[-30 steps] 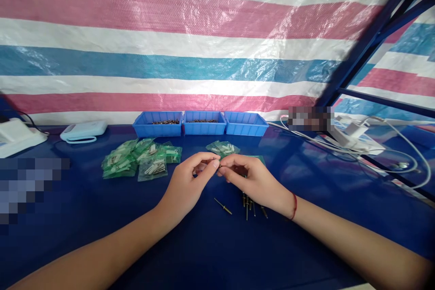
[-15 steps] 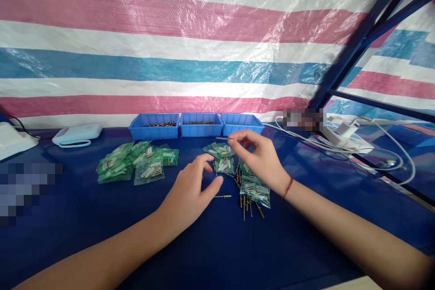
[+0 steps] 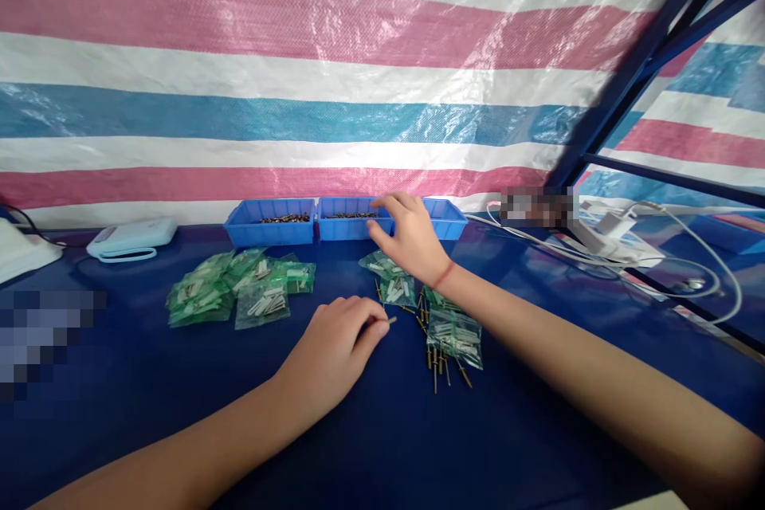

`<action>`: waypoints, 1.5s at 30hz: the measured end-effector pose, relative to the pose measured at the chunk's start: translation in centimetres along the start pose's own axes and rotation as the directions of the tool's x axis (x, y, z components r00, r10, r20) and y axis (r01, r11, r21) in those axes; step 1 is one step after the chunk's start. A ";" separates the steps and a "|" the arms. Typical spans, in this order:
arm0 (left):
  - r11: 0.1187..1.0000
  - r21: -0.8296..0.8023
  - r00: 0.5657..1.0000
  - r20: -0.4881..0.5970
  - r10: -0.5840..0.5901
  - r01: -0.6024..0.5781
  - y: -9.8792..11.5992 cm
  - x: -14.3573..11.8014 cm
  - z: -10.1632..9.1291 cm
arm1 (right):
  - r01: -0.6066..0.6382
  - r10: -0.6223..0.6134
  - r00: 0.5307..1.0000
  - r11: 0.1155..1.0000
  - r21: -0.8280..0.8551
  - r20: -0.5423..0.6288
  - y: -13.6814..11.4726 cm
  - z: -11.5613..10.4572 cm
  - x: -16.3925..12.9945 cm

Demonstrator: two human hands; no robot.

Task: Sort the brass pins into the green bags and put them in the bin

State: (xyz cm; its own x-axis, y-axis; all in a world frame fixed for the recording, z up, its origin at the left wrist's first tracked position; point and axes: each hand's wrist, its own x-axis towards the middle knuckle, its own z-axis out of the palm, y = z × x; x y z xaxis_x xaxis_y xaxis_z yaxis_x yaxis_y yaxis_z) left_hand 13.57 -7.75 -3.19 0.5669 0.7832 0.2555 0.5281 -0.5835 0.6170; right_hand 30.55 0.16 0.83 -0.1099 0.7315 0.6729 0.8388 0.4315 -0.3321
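My left hand (image 3: 340, 343) is closed low over the table, thumb and forefinger pinching a small blind rivet (image 3: 392, 320) whose end sticks out to the right. Fingers apart, my right hand (image 3: 412, 239) hovers at the front of the middle blue bin (image 3: 352, 231), which has small dark metal parts in it; nothing shows between the fingers. Under my right wrist lie green-tinted plastic bags (image 3: 454, 335) of small pale pieces. Loose brass-coloured blind rivets (image 3: 435, 370) lie around and partly beneath them.
Further bags (image 3: 203, 291) form a pile at left. The left bin (image 3: 268, 235) holds metal parts; my hand partly covers the right bin (image 3: 448, 227). A light-blue case (image 3: 135, 235) lies back left. White cables (image 3: 538, 243) and a power strip (image 3: 627, 243) occupy the right.
My left hand has closed on the rivet that lay on the table. My right hand has moved left and away to the middle bin; the thin metal piece it held is no longer visible.
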 end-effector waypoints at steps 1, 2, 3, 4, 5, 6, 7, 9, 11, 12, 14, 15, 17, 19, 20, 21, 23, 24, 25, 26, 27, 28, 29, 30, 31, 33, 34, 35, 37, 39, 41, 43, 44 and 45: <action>0.995 -0.094 0.998 -0.035 -0.049 0.046 0.0 0.1 0.0 | 0.012 -0.016 0.999 0.997 0.072 0.043 -0.7 -0.9 -1.4; 0.978 -0.190 0.993 -0.063 -0.097 0.084 -0.1 0.2 -0.1 | -0.030 0.014 0.996 0.985 0.170 0.092 -1.3 -1.9 -2.9; 0.955 -0.275 0.987 -0.080 -0.137 0.110 -0.1 0.3 -0.1 | -0.102 0.057 0.984 0.958 0.267 0.170 -1.9 -2.9 -4.3; 0.932 -0.341 0.983 -0.088 -0.164 0.125 -0.1 0.4 -0.1 | -0.176 0.090 0.963 0.923 0.343 0.253 -2.3 -3.7 -5.5; 0.912 -0.388 0.980 -0.089 -0.178 0.130 -0.1 0.4 -0.2 | -0.236 0.116 0.944 0.890 0.389 0.308 -2.7 -4.3 -6.6; 0.898 -0.421 0.979 -0.091 -0.182 0.128 0.0 0.4 -0.2 | -0.274 0.118 0.928 0.859 0.432 0.352 -2.9 -4.7 -7.4; 0.888 -0.444 0.979 -0.096 -0.182 0.121 0.0 0.4 -0.2 | -0.302 0.115 0.914 0.834 0.462 0.390 -3.1 -4.9 -8.1; 0.878 -0.468 0.976 -0.124 -0.180 0.102 0.0 0.5 -0.2 | -0.318 0.096 0.903 0.805 0.501 0.418 -3.2 -4.8 -8.7; 0.877 -0.471 0.971 -0.152 -0.184 0.093 0.1 0.5 -0.3 | -0.306 0.081 0.909 0.795 0.524 0.408 -3.1 -4.6 -8.9; 0.878 -0.470 0.970 -0.156 -0.186 0.093 0.1 0.5 -0.3 | -0.291 0.074 0.917 0.796 0.530 0.392 -3.0 -4.5 -8.8; 0.876 -0.472 0.973 -0.136 -0.187 0.102 0.2 0.5 -0.2 | -0.259 0.061 0.930 0.809 0.527 0.363 -2.8 -4.5 -8.6; 0.866 -0.488 0.973 -0.125 -0.194 0.110 0.2 0.5 -0.2 | -0.247 0.056 0.933 0.818 0.520 0.355 -2.8 -4.6 -8.5; 0.828 -0.545 0.965 -0.124 -0.232 0.129 0.2 0.5 -0.1 | -0.245 0.063 0.936 0.822 0.514 0.346 -2.7 -4.8 -8.4; 0.773 -0.621 0.948 -0.149 -0.280 0.131 0.2 0.5 0.0 | -0.287 0.100 0.932 0.794 0.537 0.350 -2.7 -4.9 -8.4; 0.741 -0.661 0.941 -0.161 -0.299 0.122 0.2 0.5 0.0 | -0.317 0.125 0.927 0.768 0.557 0.354 -2.7 -4.9 -8.3; 0.707 -0.698 0.936 -0.166 -0.311 0.111 0.2 0.5 0.0 | -0.348 0.151 0.920 0.739 0.577 0.361 -2.7 -4.8 -8.3; 0.639 -0.764 0.932 -0.164 -0.322 0.086 0.3 0.5 0.0 | -0.406 0.193 0.902 0.683 0.607 0.387 -2.9 -4.8 -8.2; 0.611 -0.788 0.932 -0.162 -0.325 0.076 0.3 0.6 -0.1 | -0.433 0.210 0.891 0.659 0.615 0.402 -2.9 -4.8 -8.1; 0.592 -0.803 0.931 -0.161 -0.326 0.068 0.3 0.6 -0.1 | -0.455 0.223 0.882 0.639 0.621 0.416 -3.0 -4.8 -8.1; 0.583 -0.810 0.931 -0.163 -0.326 0.063 0.4 0.6 -0.2 | -0.472 0.233 0.873 0.624 0.623 0.428 -3.0 -4.8 -8.0; 0.581 -0.812 0.931 -0.165 -0.325 0.059 0.4 0.6 -0.2 | -0.486 0.240 0.866 0.612 0.624 0.439 -3.0 -4.8 -8.0; 0.583 -0.810 0.932 -0.168 -0.322 0.056 0.3 0.6 -0.2 | -0.496 0.244 0.860 0.602 0.625 0.448 -3.0 -4.8 -8.0; 0.588 -0.807 0.933 -0.169 -0.319 0.055 0.3 0.6 -0.2 | -0.506 0.247 0.855 0.593 0.626 0.456 -2.9 -4.8 -8.0; 0.595 -0.802 0.935 -0.170 -0.312 0.053 0.3 0.6 -0.2 | -0.515 0.251 0.850 0.584 0.627 0.464 -2.9 -4.8 -8.0; 0.603 -0.796 0.937 -0.172 -0.305 0.051 0.3 0.6 -0.2 | -0.525 0.255 0.844 0.575 0.628 0.472 -2.8 -4.8 -8.0; 0.620 -0.783 0.941 -0.174 -0.290 0.046 0.3 0.5 -0.3 | -0.533 0.263 0.840 0.561 0.633 0.474 -2.8 -4.8 -8.0; 0.631 -0.775 0.943 -0.176 -0.283 0.045 0.3 0.5 -0.3 | -0.530 0.266 0.843 0.560 0.637 0.467 -2.8 -4.7 -8.0; 0.645 -0.763 0.944 -0.178 -0.277 0.045 0.3 0.4 -0.3 | -0.521 0.267 0.850 0.564 0.641 0.455 -2.8 -4.7 -8.0; 0.689 -0.723 0.944 -0.190 -0.269 0.051 0.4 0.4 -0.3 | -0.488 0.262 0.870 0.585 0.648 0.418 -2.8 -4.5 -8.0; 0.741 -0.669 0.945 -0.203 -0.257 0.057 0.4 0.4 -0.3 | -0.444 0.247 0.893 0.614 0.653 0.375 -2.9 -4.5 -8.1; 0.774 -0.630 0.948 -0.204 -0.243 0.063 0.3 0.5 -0.3 | -0.404 0.227 0.912 0.640 0.653 0.342 -2.9 -4.5 -8.2; 0.787 -0.614 0.952 -0.197 -0.236 0.068 0.1 0.5 -0.1 | -0.374 0.209 0.924 0.665 0.647 0.321 -2.9 -4.5 -8.2; 0.792 -0.606 0.951 -0.199 -0.238 0.071 0.0 0.6 0.0 | -0.355 0.201 0.932 0.684 0.638 0.303 -2.8 -4.6 -8.1; 0.800 -0.596 0.948 -0.206 -0.242 0.075 -0.1 0.6 0.1 | -0.327 0.197 0.942 0.710 0.623 0.271 -2.7 -4.6 -7.8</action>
State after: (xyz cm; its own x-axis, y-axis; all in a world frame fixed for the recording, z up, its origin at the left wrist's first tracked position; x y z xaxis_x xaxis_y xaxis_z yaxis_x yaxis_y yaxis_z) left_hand 13.91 -7.27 -3.19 0.2789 0.9282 0.2464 0.0880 -0.2802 0.9559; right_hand 31.58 -9.20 -0.46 -0.0826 0.9172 0.3898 0.2992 0.3959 -0.8682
